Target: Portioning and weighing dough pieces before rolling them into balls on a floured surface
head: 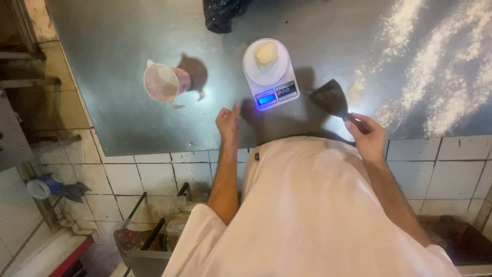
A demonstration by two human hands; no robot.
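A pale lump of dough (266, 54) sat on the round white platform of a small kitchen scale (270, 73), its blue display lit and facing the person, near the front edge of a steel worktable (118, 46). The scale stood between the two hands and beyond both of them, up and away from the body. The left hand (228, 123) was the nearer one: it hovered open and empty, fingers together and pointing toward the scale's near left corner, close to it but apart from it. The right hand (366, 134) lay farther off to the scale's right, closed around the handle of a dark flat scraper (332, 98). The scraper's long axis ran on a slant from that hand up and to the left, so its broad blade pointed toward the scale's right side and stopped just beside it without touching; whether the blade rested on the steel or hung above it could not be told. To the scale's left, well apart, a pinkish plastic jug (165, 82) lay tipped with its mouth toward the camera. Streaks of flour (441, 77) dusted the table's right end, and a black bag (221, 14) sat at the far edge. White tiles (154, 174) faced the counter front below, beside the person's white apron
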